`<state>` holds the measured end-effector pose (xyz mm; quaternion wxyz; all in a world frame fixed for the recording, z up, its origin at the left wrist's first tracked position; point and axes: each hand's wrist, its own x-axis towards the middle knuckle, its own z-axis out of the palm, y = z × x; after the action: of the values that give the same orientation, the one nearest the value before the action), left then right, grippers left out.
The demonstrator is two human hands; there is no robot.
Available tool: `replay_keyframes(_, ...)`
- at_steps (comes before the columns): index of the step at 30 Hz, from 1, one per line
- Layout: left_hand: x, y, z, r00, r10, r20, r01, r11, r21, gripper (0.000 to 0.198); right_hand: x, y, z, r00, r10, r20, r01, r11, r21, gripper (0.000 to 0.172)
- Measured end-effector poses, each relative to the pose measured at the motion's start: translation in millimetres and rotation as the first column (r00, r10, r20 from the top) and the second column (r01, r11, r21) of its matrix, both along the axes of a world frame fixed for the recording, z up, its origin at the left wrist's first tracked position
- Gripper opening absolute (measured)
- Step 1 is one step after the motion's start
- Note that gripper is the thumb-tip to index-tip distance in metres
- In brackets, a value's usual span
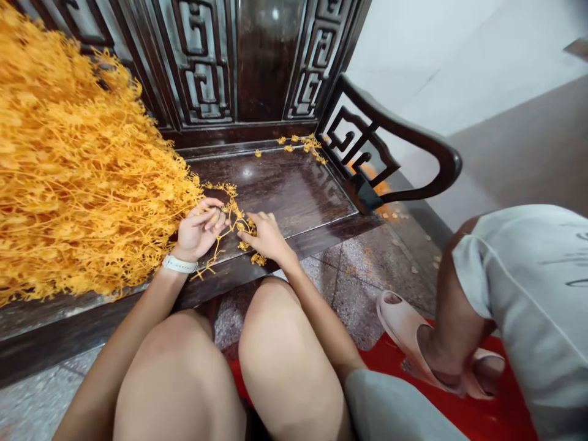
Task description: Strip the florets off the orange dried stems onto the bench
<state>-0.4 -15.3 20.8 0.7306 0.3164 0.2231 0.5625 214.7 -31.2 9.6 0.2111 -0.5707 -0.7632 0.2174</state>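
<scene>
My left hand [201, 229], with a pale watch band on its wrist, is closed in a pinch around a branched yellow plastic flower stem [235, 211]. The stem's tips spread over the dark wooden bench seat [294, 190] and hang towards its front edge. On the stem's right side, my right hand [267, 237] has its thumb and fingers curled about the small frilly tips; the exact grip is partly hidden. Close beside my left hand rises a large heap of the same yellow stems [92, 184].
Loose yellow flower pieces [312, 146] lie at the seat's back right corner. A curved wooden armrest [404, 131] bounds the bench on the right. Another person's leg [450, 318] and pink slippers [404, 324] are at right, on a red mat [505, 410].
</scene>
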Motion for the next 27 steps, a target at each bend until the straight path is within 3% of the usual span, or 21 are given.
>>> replay_keyframes(2,2.3,0.6,-2.5,0.997,-0.005,-0.074,0.005,1.0,0.006,0.023,0.7,4.3,-0.2,0.993,-0.026,-0.113,0.023,0.999,-0.029,0.027)
replay_keyframes(4,4.9,1.5,-7.4,0.97,0.041,-0.239,-0.033,0.999,0.034,0.032,2.4,7.0,0.9,0.93,-0.12,-0.348,0.112,0.993,-0.043,0.035)
replay_keyframes(6,6.9,2.2,-12.9,0.89,0.09,-0.447,-0.061,0.995,0.079,0.042,2.4,7.3,3.5,0.793,-0.206,-0.574,0.211,0.976,-0.059,0.038)
replay_keyframes(8,7.4,2.6,-17.4,0.799,0.059,-0.598,0.001,0.995,0.1,0.054,-1.4,5.0,6.1,0.662,-0.251,-0.706,0.26,0.961,-0.097,0.038)
replay_keyframes(11,6.3,3.0,-21.3,0.712,-0.081,-0.697,0.188,0.979,0.079,0.065,-13.2,-1.6,7.5,0.547,-0.297,-0.783,0.277,0.947,-0.166,0.029)
replay_keyframes(14,5.6,4.5,-24.0,0.643,-0.102,-0.759,0.265,0.959,0.096,0.062,-24.7,-8.3,5.9,0.5,-0.302,-0.812,0.242,0.949,-0.204,0.024)
replay_keyframes(18,6.6,8.9,-27.5,0.666,0.055,-0.744,0.187,0.953,0.237,0.055,-29.9,-12.2,3.6,0.437,-0.279,-0.855,0.133,0.96,-0.245,0.028)
replay_keyframes(23,0.9,13.1,-29.1,0.635,0.28,-0.72,0.037,0.92,0.39,0.053,-18.3,-10.0,1.8,0.444,-0.301,-0.844,0.276,0.942,-0.191,0.04)
replay_keyframes(27,-6.0,9.3,-27.4,0.476,0.26,-0.84,0.248,0.876,0.413,0.046,5.6,-4.3,0.5,0.458,-0.266,-0.848,0.357,0.929,-0.098,0.037)
